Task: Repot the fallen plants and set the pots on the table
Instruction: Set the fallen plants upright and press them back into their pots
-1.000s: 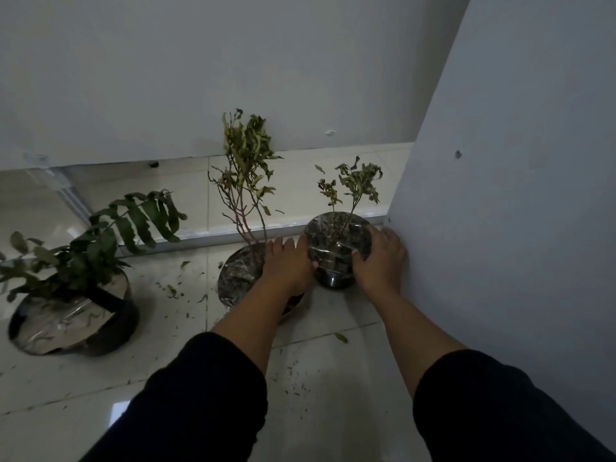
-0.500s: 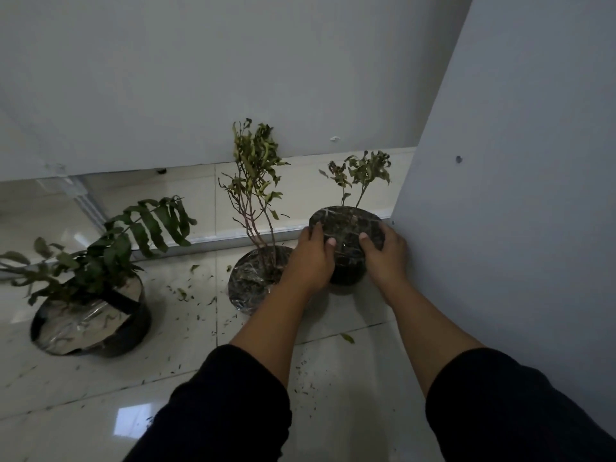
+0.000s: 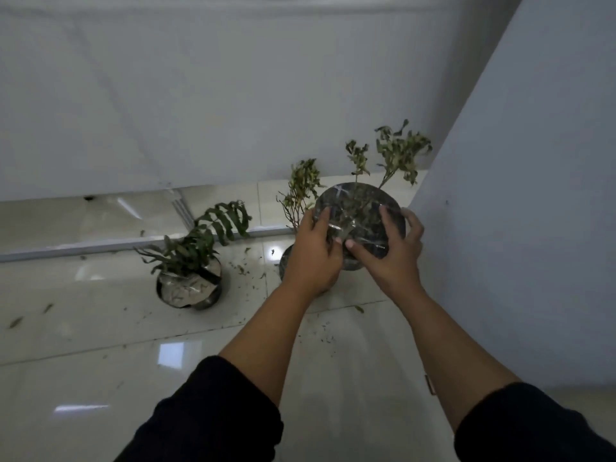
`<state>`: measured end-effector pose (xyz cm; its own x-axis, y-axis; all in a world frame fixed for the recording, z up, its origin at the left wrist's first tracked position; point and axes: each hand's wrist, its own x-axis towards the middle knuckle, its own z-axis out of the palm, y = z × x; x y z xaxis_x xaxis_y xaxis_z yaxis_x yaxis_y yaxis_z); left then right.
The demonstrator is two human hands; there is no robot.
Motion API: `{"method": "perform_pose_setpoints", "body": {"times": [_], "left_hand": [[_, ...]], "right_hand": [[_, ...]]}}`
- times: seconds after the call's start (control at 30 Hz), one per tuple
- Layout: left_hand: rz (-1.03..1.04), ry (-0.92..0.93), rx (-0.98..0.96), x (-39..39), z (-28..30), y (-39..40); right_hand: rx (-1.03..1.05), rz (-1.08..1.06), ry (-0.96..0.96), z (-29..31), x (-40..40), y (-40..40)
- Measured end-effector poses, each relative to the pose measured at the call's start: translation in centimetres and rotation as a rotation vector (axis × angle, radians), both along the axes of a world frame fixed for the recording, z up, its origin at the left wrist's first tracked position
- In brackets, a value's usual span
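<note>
A small dark pot (image 3: 358, 203) with a thin leafy plant (image 3: 396, 151) and clear film over its soil is held up off the floor. My left hand (image 3: 313, 258) grips its left side and my right hand (image 3: 393, 251) its right side, thumbs pressed on the film. Behind my left hand a second dark pot (image 3: 286, 261) with a tall twiggy plant (image 3: 301, 188) stands on the tiled floor, mostly hidden. Further left stands a third, larger pot (image 3: 190, 288) with a fern-like plant (image 3: 206, 238) and crumpled film on top.
A white cloth-covered surface (image 3: 200, 95) hangs across the back, its hem just above the floor. A plain white wall (image 3: 533, 228) closes off the right side. Loose leaf bits (image 3: 253, 278) litter the glossy tiles (image 3: 100, 361). A metal floor rail (image 3: 83, 250) runs along the back.
Both hands have lifted the small pot off the floor, up and toward me. The view has risen, so the other two pots look lower and further away.
</note>
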<state>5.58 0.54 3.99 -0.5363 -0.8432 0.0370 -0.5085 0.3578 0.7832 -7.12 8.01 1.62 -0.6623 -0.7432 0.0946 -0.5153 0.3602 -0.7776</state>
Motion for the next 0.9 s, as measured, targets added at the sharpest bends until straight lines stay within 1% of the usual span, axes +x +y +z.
{"method": "perform_pose_setpoints", "body": {"times": [0.03, 0.17, 0.27, 0.33, 0.4, 0.47, 0.63, 0.73, 0.8, 0.9], "left_hand": [[0.0, -0.001, -0.012, 0.7, 1.5, 0.2], [-0.01, -0.004, -0.068, 3.5, 11.1, 0.4], [-0.028, -0.065, -0.138, 5.7, 18.6, 0.1], [-0.045, -0.095, -0.176, 6.9, 23.8, 0.0], [-0.05, -0.107, -0.208, 8.1, 30.4, 0.1], [-0.04, -0.116, -0.242, 8.6, 35.4, 0.1], [-0.058, -0.111, -0.337, 8.1, 49.5, 0.5], [-0.071, -0.09, -0.398, 6.5, 56.7, 1.4], [-0.067, -0.08, -0.44, 5.0, 61.1, 2.5], [-0.083, -0.052, -0.509, 2.5, 65.6, 3.8]], "right_hand": [[-0.003, 0.021, 0.009, 1.6, 0.7, 0.2], [-0.038, 0.095, 0.024, 11.5, 3.1, 0.5], [-0.045, 0.155, 0.029, 19.3, 4.4, 0.3], [-0.055, 0.189, 0.048, 24.7, 5.2, 0.2], [-0.096, 0.204, 0.063, 31.2, 5.8, 0.3], [-0.129, 0.212, 0.096, 36.3, 6.0, 0.3], [-0.191, 0.198, 0.149, 49.6, 5.1, 1.0], [-0.199, 0.18, 0.197, 56.7, 3.9, 1.9], [-0.193, 0.158, 0.242, 61.2, 2.5, 3.1], [-0.219, 0.146, 0.297, 66.1, 0.1, 4.7]]}}
